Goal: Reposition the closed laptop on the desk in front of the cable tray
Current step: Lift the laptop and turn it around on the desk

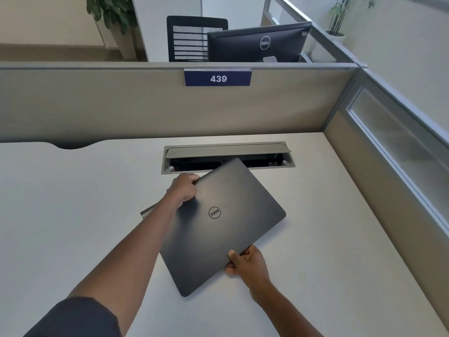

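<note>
A closed dark grey laptop (226, 229) with a round logo on its lid is held at an angle over the white desk (73, 215), turned diagonally. Its far corner overlaps the front of the cable tray (227, 155), a grey recessed slot with its flap lifted. My left hand (183, 188) grips the laptop's far left edge. My right hand (245, 262) grips the near right edge, thumb on top of the lid. A grey corner of something shows under my left forearm; I cannot tell what it is.
A beige partition (121, 105) with a blue sign reading 439 closes the desk's far side. A second partition with a frosted pane (398, 152) runs along the right. Behind the partition stand a black monitor (260, 43) and a mesh chair (192, 38).
</note>
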### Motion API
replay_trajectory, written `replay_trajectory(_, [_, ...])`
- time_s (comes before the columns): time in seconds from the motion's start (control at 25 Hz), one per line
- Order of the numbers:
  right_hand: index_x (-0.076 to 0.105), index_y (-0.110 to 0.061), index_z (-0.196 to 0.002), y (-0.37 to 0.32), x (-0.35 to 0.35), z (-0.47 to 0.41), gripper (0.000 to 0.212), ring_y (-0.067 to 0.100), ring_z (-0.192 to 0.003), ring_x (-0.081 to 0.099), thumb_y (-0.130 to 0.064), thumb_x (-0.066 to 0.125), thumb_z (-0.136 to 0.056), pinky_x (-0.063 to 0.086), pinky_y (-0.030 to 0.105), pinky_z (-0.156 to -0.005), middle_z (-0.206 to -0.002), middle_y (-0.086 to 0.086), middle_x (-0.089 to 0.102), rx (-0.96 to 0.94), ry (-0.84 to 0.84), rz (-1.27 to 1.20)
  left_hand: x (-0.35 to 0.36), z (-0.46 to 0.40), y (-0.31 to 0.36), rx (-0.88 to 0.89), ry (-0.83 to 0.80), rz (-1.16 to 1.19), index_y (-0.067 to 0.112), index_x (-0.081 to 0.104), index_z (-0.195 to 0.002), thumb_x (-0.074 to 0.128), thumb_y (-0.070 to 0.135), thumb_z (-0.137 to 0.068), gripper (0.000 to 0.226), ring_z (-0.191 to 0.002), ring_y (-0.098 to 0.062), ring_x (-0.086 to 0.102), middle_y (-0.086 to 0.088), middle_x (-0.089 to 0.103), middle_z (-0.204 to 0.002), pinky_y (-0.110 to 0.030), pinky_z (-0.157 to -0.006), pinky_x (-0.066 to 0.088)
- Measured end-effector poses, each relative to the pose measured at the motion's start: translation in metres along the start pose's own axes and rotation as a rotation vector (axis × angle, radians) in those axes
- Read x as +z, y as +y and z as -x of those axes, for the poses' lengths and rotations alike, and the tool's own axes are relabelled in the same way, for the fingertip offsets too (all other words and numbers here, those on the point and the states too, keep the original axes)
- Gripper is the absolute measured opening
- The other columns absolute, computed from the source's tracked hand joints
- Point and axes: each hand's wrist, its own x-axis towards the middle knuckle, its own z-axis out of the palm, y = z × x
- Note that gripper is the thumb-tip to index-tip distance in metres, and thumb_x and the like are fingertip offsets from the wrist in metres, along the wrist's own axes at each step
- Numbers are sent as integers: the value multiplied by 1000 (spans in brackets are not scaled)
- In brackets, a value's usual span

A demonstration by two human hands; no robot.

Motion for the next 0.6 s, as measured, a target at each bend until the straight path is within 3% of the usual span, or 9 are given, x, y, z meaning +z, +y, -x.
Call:
replay_trajectory(0.12, [62,-5,-101,5,9,11,13,27,-71,78,-11,69,-91,63,47,-81,-76,10,78,33,10,-125,5,-6,7,71,-67,-103,28,71,-116,41,-5,-73,62,-117,-29,62,-1,72,-121,-46,-106,47])
replay_trajectory(0.24, [65,-3,-102,9,20,23,12,31,-76,78,-7,69,-91,65,43,-79,-88,17,78,59,-6,-230,12,-13,16,133,-122,-195,28,73,-113,38,-7,-73,64,-116,-29,62,-3,73,-117,-47,-106,47])
replay_trajectory(0.36, [65,9,-104,11,29,26,19,40,-82,76,-7,66,-94,65,40,-75,-96,31,73,102,-38,-284,19,-20,22,145,-138,-287,30,65,-130,39,-8,-79,68,-128,-29,54,-3,64,-136,-46,-114,38])
replay_trajectory(0.6, [64,13,-104,9,32,23,24,25,-65,74,-9,56,-99,63,31,-60,-97,33,72,140,-73,-238,23,-30,16,152,-139,-375,30,59,-136,37,-10,-81,71,-133,-31,49,-3,54,-147,-44,-114,39])
